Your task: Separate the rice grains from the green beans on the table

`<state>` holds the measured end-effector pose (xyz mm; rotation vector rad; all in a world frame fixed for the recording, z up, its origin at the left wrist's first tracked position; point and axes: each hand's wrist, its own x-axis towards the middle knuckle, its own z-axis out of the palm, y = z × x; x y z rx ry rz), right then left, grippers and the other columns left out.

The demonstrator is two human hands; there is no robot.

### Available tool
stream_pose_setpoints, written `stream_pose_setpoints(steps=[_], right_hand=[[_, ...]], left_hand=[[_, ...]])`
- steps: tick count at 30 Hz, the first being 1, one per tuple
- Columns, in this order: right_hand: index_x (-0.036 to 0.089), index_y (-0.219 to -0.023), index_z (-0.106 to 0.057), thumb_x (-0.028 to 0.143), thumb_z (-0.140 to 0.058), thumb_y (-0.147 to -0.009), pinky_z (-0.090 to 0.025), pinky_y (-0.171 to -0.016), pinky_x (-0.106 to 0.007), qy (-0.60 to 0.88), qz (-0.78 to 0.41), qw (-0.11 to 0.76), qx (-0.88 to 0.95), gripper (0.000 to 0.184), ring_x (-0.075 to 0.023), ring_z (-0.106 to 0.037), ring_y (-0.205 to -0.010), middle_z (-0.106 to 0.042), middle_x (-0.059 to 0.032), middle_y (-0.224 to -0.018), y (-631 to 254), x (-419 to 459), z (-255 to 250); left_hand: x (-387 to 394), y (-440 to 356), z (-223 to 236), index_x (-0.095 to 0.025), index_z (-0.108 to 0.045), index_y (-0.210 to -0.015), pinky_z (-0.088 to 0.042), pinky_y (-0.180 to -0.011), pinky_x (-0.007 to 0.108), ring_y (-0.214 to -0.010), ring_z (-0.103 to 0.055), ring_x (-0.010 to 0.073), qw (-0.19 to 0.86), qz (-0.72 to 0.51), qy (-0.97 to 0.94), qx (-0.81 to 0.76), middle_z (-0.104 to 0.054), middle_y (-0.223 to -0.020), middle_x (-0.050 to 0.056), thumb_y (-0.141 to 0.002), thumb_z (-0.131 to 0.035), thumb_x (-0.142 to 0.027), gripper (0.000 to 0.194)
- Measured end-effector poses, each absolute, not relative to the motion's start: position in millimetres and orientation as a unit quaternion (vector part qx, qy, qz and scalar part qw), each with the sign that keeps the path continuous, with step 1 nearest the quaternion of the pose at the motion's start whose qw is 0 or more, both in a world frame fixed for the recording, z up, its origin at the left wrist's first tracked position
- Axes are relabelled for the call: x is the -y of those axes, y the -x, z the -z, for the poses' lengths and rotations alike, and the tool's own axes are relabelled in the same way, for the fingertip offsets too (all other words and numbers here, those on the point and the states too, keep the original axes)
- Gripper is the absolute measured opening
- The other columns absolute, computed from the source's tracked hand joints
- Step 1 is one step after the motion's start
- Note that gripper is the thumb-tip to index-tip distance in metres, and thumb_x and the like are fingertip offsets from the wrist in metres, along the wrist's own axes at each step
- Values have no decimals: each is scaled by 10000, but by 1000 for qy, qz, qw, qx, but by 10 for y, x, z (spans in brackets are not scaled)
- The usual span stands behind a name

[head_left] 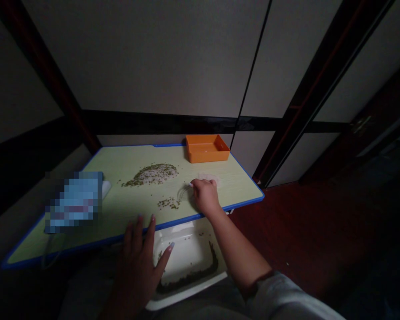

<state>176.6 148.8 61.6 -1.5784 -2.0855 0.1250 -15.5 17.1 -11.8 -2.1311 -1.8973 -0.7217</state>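
My right hand point(206, 195) is closed over the table, fingers pinched on a see-through curved piece point(183, 192) whose exact kind I cannot make out. By its rim lies a small scatter of green grains point(168, 203). Farther back spreads a larger heap of mixed green and pale grains point(155, 174). My left hand point(140, 253) has its fingers spread and holds nothing, near the table's front edge and the left side of a white basin point(186, 293). Dark greenish grains point(193, 279) line the basin's bottom edges.
The pale table point(120, 209) has a blue rim. An orange open box point(208, 156) stands at its back right. At the left lies a blurred-out light-blue object point(75, 202) with a cord. A pale patch point(208, 178) shows behind my right hand. Cabinet panels stand behind.
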Motion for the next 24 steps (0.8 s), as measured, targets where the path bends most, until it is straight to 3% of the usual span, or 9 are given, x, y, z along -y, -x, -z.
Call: stream_pose_setpoints(steps=[14, 24], right_hand=[[204, -968, -662, 231, -441, -958, -235, -757, -303, 612, -16, 253, 749, 224, -190, -596, -888, -711, -66, -893, -1803, -1483, -593], [198, -966, -649, 155, -457, -915, -232, -767, -295, 604, -19, 219, 766, 203, -180, -594, -868, -709, -63, -877, -1798, -1462, -610]], left_hand=[[-162, 134, 120, -172, -245, -1493, -352, -1095, 581, -1466, -155, 400, 92, 252, 721, 639, -247, -1560, 203, -860, -429, -507, 739], [-156, 140, 120, -162, -272, -1484, -354, -1094, 583, -1466, -156, 407, 92, 255, 720, 639, -251, -1561, 210, -861, -432, -506, 729]])
